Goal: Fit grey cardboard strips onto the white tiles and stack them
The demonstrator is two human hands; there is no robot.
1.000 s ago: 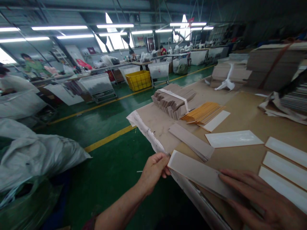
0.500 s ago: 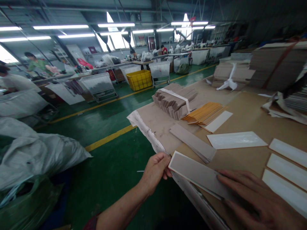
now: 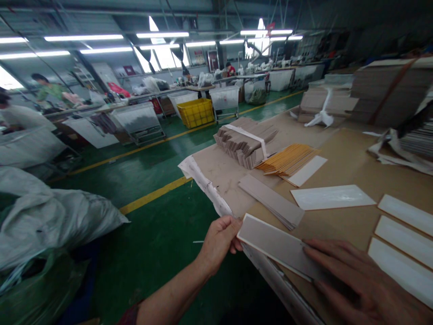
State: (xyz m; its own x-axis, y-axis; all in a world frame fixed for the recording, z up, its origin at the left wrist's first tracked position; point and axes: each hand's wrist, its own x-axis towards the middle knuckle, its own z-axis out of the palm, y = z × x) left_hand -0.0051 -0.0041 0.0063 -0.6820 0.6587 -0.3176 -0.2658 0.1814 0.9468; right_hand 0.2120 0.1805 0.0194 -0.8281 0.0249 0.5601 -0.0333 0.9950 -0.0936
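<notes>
A grey cardboard strip lies over a slightly larger piece whose white margin shows around it, at the table's near edge. My left hand pinches its left end between thumb and curled fingers. Across the right part of the strip is my right hand, fingers at the far long edge and thumb at the near one; its palm hides the right end. Just beyond the strip lie a few loose grey strips, and farther right is a white-faced strip with a wet-looking shine.
On the brown-covered table are a banded bundle of grey strips, a fanned stack of orange-edged strips and several white strips at right. Tall cardboard stacks stand behind. White sacks lie on the floor at left; people sit at benches beyond.
The right hand has slid very slightly left along the strip. The left hand keeps its pinch, and the view has shifted a little.
</notes>
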